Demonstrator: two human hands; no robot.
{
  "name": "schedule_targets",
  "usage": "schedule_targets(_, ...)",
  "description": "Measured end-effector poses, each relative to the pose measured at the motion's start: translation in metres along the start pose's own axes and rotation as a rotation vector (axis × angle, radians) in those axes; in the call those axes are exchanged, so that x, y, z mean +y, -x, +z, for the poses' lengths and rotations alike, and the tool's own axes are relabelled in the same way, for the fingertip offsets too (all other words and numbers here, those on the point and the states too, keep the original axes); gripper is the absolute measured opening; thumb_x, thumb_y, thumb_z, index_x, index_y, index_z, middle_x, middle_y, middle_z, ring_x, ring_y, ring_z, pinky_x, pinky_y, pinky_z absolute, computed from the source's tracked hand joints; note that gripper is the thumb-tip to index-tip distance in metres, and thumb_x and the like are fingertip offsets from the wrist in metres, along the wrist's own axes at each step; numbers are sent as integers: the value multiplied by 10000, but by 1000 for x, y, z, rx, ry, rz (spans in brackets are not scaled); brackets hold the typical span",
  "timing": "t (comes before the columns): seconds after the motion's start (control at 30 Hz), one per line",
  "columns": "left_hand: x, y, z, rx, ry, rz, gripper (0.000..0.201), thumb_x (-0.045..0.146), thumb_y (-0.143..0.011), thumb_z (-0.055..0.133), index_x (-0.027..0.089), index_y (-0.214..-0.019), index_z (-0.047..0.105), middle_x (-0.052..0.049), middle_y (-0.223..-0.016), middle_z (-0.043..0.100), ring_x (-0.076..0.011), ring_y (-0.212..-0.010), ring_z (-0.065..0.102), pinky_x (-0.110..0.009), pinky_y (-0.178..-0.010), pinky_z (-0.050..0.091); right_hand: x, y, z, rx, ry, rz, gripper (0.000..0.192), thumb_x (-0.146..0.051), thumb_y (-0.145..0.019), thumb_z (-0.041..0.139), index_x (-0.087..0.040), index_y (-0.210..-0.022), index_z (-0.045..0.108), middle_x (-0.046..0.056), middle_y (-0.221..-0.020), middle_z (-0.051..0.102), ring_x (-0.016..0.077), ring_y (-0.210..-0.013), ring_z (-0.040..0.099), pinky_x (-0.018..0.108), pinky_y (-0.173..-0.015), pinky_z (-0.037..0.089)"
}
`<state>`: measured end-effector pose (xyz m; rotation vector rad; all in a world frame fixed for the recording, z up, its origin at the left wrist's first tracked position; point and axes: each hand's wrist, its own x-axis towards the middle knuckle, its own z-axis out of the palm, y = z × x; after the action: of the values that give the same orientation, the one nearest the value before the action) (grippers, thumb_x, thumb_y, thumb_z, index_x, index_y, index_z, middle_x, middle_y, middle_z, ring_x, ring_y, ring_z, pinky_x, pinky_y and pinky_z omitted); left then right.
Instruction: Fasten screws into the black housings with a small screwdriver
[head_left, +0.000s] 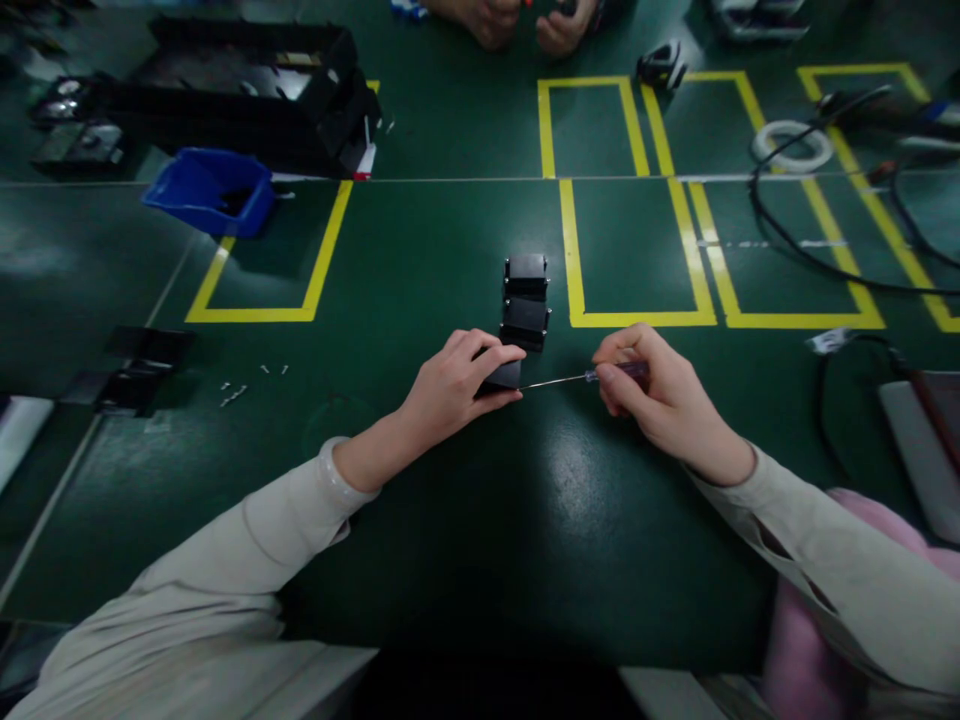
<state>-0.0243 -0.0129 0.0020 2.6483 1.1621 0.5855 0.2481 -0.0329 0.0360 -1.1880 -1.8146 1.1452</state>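
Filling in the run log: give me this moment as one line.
left hand: grips small black block | right hand: holds screwdriver, tip at block | two more black blocks behind | green table

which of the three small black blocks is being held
The nearest block, gripped by the left hand with the screwdriver tip at it; the other two sit untouched behind.

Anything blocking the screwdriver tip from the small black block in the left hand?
Nothing visible. The right hand holds the thin screwdriver with the dark red handle level, its tip at the side of the small black block gripped by the left hand. Two more black blocks sit behind, clear of the shaft.
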Motion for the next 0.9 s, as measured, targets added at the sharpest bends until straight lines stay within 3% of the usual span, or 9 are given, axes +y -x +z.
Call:
schedule_targets(0.23,1,0,-1,3,5,4,409,408,-959,645,203,-1299,547,-108,-1184,602,-265,-1062,553,-398,-860,511,-2,-1,0,-31,77,-36,118,-289,-1013,525,-205,-930,512,-75,-572,508,68,-461,490,231,-486,386)
schedule_targets(0.37,1,0,0,4,1,1,399,407,-958,645,206,-1290,553,-104,-1174,605,-262,-1060,554,-400,-864,512,0,-1,0,-21,9,-53,64,-260,-999,540,-206,-1013,508,-54,-677,547,78,-528,549,228,-512,439)
schedule_targets(0.9,1,0,0,4,2,-1,406,405,-955,652,209,-1295,548,-102,-1183,606,-263,-1069,553,-400,-869,514,1,0,0,-6,-31,-34,116,-314,-1020,515,-205,-981,504,-69,-591,506,89,-491,497,251,-497,392)
